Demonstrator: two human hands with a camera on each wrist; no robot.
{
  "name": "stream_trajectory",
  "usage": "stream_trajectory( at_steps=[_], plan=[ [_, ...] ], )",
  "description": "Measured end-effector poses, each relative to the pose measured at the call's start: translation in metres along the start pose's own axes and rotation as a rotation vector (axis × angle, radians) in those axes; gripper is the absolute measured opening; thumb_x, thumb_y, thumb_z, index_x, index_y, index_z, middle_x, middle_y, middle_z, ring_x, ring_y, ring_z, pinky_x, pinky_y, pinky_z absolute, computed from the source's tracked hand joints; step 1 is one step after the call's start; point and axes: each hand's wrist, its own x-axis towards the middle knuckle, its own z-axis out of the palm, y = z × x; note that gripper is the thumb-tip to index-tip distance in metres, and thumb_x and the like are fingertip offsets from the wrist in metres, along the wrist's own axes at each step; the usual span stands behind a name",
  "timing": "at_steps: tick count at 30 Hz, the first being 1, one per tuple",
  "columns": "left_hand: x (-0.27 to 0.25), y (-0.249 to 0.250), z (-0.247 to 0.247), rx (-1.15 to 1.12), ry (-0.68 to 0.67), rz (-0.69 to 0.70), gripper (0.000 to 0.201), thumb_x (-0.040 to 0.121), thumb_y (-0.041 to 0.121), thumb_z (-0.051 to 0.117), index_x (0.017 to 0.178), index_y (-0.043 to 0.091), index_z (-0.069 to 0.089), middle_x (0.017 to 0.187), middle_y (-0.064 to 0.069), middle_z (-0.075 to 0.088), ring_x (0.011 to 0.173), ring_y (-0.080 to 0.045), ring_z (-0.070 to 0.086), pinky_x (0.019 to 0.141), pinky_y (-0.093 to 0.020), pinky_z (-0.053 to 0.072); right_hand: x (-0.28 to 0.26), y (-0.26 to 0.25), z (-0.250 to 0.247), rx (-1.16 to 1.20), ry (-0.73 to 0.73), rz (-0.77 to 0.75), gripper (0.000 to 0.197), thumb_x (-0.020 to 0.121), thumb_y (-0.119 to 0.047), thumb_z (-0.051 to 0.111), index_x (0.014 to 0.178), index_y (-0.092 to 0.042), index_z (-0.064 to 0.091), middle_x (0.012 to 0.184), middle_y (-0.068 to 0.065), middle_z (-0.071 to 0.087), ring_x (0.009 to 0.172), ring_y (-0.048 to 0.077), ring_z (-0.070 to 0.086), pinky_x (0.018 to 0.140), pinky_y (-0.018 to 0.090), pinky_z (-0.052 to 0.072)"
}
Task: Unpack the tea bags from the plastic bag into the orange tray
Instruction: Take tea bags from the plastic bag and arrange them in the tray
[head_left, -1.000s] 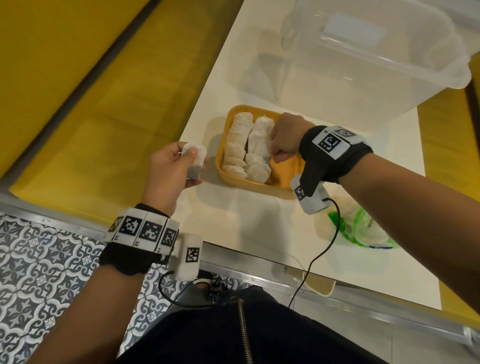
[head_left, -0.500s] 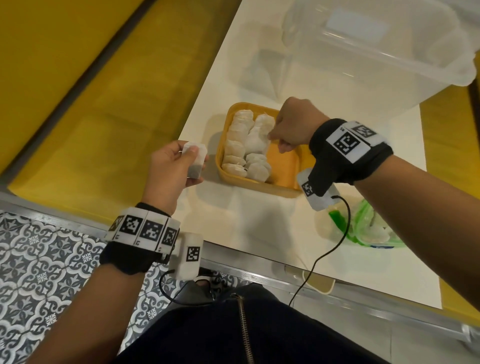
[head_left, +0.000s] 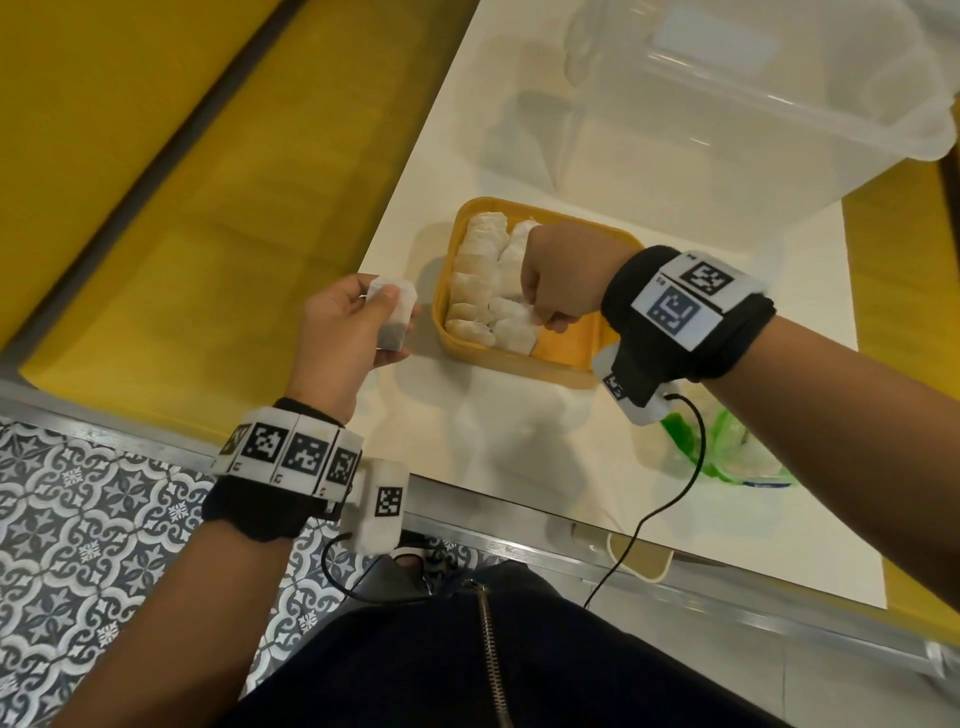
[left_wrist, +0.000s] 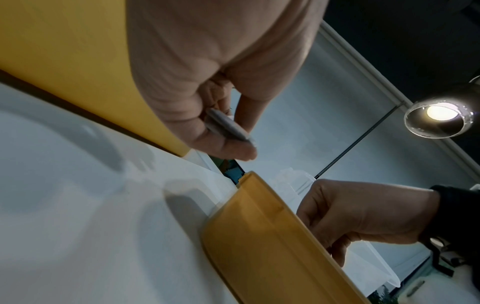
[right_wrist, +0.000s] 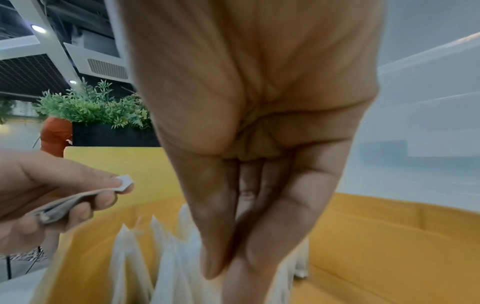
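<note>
Since the earlier frame the right hand (head_left: 558, 288) is dropping lower into the orange tray (head_left: 566, 358) and sliding toward its near end — fingers curled, pinching a tea bag (head_left: 514, 312) into the second row. Left hand (head_left: 345, 332) is hardly shifting; its grip is pinching the next tea bag (head_left: 392, 325) just beside the tray's left wall, above the desk (head_left: 519, 441). Two rows of bags are standing on edge along the left half of the tray, with the right half showing bare orange. Plastic bag (head_left: 727, 457) is lying on the desk near the tray's near-right corner, partly under the right forearm, and I'm guessing it's not empty yet. Tip for this step: I'd be keeping the bag upright, pressing it snug against its neighbours so the row isn't toppling — then letting go gently. A clear tub (head_left: 779, 130) is sitting just beyond the tray.
</note>
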Motion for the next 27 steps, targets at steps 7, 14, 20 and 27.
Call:
stream_trajectory(
  at_steps=[7, 14, 20, 27],
  plan=[
    [0.001, -0.001, -0.002, -0.002, 0.013, 0.000, 0.009, 0.097, 0.019, 0.054, 0.101, 0.015, 0.061, 0.090, -0.003, 0.069, 0.076, -0.010, 0.064, 0.052, -0.019, 0.051, 0.002, 0.002, -0.002, 0.083, 0.090, -0.043, 0.017, 0.086, -0.007, 0.067, 0.069, -0.010, 0.064, 0.060, 0.004, 0.066, 0.053, 0.014, 0.062, 0.066, 0.026, 0.056],
    [0.000, -0.001, -0.001, 0.001, 0.007, -0.001, 0.007, 0.096, 0.019, 0.054, 0.098, 0.018, 0.060, 0.093, -0.005, 0.068, 0.077, -0.012, 0.064, 0.052, -0.018, 0.051, 0.004, 0.002, 0.003, 0.007, 0.148, -0.029, 0.024, 0.079, -0.024, 0.077, 0.075, -0.002, 0.068, 0.067, 0.010, 0.069, 0.070, 0.025, 0.069, 0.074, 0.037, 0.058],
    [-0.002, -0.002, -0.001, 0.004, 0.009, -0.001, 0.007, 0.096, 0.020, 0.054, 0.095, 0.021, 0.060, 0.096, -0.006, 0.069, 0.079, -0.013, 0.064, 0.053, -0.018, 0.051, 0.005, 0.004, 0.001, -0.009, 0.195, -0.050, 0.036, 0.078, -0.035, 0.077, 0.093, -0.004, 0.066, 0.089, 0.009, 0.064, 0.085, 0.029, 0.062, 0.066, 0.030, 0.044],
    [-0.001, 0.001, 0.000, -0.004, 0.017, 0.019, 0.008, 0.097, 0.020, 0.053, 0.094, 0.022, 0.061, 0.088, -0.001, 0.070, 0.073, -0.010, 0.065, 0.054, -0.020, 0.052, -0.004, -0.001, -0.001, -0.139, 0.126, -0.087, 0.060, 0.067, -0.060, 0.075, 0.100, -0.011, 0.067, 0.090, 0.005, 0.068, 0.084, 0.025, 0.063, 0.061, 0.028, 0.047]
  ],
)
